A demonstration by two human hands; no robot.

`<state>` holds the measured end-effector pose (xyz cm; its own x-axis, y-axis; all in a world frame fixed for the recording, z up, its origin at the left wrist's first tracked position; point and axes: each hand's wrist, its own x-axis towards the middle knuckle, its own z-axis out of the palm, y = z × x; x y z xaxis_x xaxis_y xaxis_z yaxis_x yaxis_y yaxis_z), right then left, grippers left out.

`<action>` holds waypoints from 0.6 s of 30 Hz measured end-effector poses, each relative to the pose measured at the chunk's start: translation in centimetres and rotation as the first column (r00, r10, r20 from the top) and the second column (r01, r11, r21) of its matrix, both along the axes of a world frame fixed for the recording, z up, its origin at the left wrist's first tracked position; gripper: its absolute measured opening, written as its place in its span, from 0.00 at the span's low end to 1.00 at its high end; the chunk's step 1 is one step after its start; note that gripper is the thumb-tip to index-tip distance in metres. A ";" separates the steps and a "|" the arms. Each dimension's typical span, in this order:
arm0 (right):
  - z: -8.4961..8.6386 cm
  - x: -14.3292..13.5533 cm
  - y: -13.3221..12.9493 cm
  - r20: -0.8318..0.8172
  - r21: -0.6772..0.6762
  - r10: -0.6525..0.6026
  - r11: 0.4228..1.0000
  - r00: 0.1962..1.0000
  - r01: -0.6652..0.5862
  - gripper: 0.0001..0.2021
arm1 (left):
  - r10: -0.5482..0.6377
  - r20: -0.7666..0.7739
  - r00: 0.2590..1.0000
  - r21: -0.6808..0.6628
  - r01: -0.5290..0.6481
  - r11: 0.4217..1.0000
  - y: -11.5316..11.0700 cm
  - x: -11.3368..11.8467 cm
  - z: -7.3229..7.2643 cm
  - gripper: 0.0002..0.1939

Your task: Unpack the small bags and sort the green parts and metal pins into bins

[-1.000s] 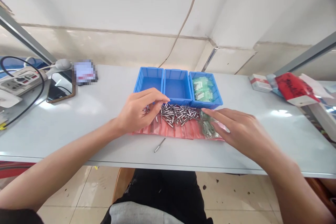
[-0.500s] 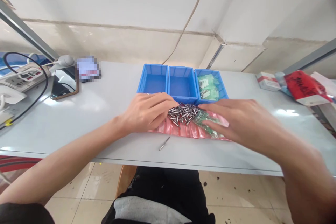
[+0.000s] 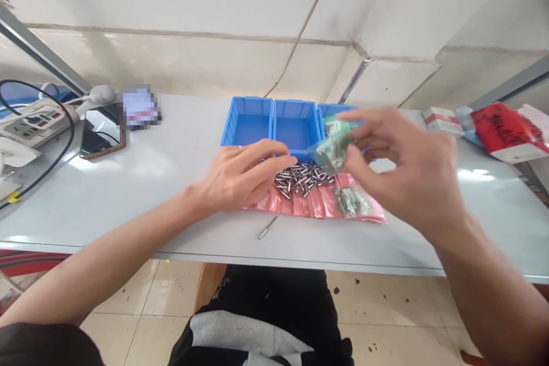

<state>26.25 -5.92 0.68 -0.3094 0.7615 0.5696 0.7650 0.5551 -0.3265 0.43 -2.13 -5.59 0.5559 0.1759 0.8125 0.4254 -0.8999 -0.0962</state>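
Observation:
My right hand (image 3: 407, 166) pinches a small green-tinted plastic bag (image 3: 330, 151) of metal pieces, lifted in front of the right blue bin (image 3: 337, 107) and partly hiding it. My left hand (image 3: 240, 176) is at the left side of a pile of short metal pins (image 3: 300, 178), its fingers stretched out and holding nothing visible. Under the pile lie pink plastic bags (image 3: 317, 207) in an overlapping row. A second greenish bag (image 3: 354, 201) rests on their right end. One loose metal pin (image 3: 267, 229) lies nearer the table's front edge.
Two more blue bins, the left (image 3: 249, 104) and the middle (image 3: 295, 106), stand behind the pile. At the left are a phone (image 3: 100, 132), a power strip (image 3: 34, 123) and cables. A small white box (image 3: 444, 121) and a red package (image 3: 501, 128) sit at the right.
My right hand has picked up a green bag from beside the pile and raised it toward the right bin. My left hand stays by the pile, its fingers slightly lifted.

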 end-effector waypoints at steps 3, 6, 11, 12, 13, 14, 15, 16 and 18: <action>0.7 -2.0 0.9 -0.466 -0.341 0.105 0.895 0.878 -0.288 0.20 | 0.066 0.064 0.996 0.085 -0.071 0.994 -0.1 0.2 0.1 0.14; 0.3 -3.4 1.6 -0.663 -0.442 0.074 0.765 0.745 -0.469 0.13 | 0.063 0.177 0.982 0.085 -0.079 0.993 -0.1 0.0 0.4 0.10; -1.4 -3.4 1.8 -0.786 -0.452 -0.016 0.698 0.618 -0.556 0.12 | -0.006 0.211 0.977 0.104 -0.017 0.994 0.4 -0.8 0.8 0.15; -1.6 -3.2 1.8 -0.793 -0.464 -0.024 0.671 0.609 -0.578 0.12 | -0.016 0.213 0.977 0.092 -0.004 0.996 0.4 -0.9 0.9 0.13; -1.8 -3.1 1.7 -0.795 -0.480 -0.031 0.644 0.606 -0.596 0.12 | -0.026 0.237 0.971 0.051 0.014 0.999 0.4 -0.9 0.9 0.11; -1.9 -2.9 1.6 -0.792 -0.491 -0.029 0.623 0.610 -0.609 0.12 | -0.031 0.279 0.960 -0.018 0.037 0.999 0.3 -0.8 0.9 0.09; -2.0 -2.8 1.5 -0.788 -0.485 -0.005 0.622 0.616 -0.614 0.11 | -0.024 0.335 0.942 -0.105 0.062 0.992 0.1 -0.7 1.0 0.08; -2.2 -2.7 1.3 -0.775 -0.458 0.041 0.651 0.630 -0.606 0.12 | -0.007 0.398 0.917 -0.210 0.098 0.973 0.0 -0.6 1.1 0.06; -2.6 -2.5 1.1 -0.676 -0.345 0.176 0.783 0.716 -0.518 0.14 | 0.046 0.509 0.860 -0.440 0.213 0.873 -0.3 -0.3 1.3 0.02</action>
<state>23.71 -4.80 -1.96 -0.3494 0.8816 0.3174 0.1069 0.3741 -0.9212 0.15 -2.47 -4.32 0.1382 0.5742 0.8069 0.2189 -0.8123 0.5406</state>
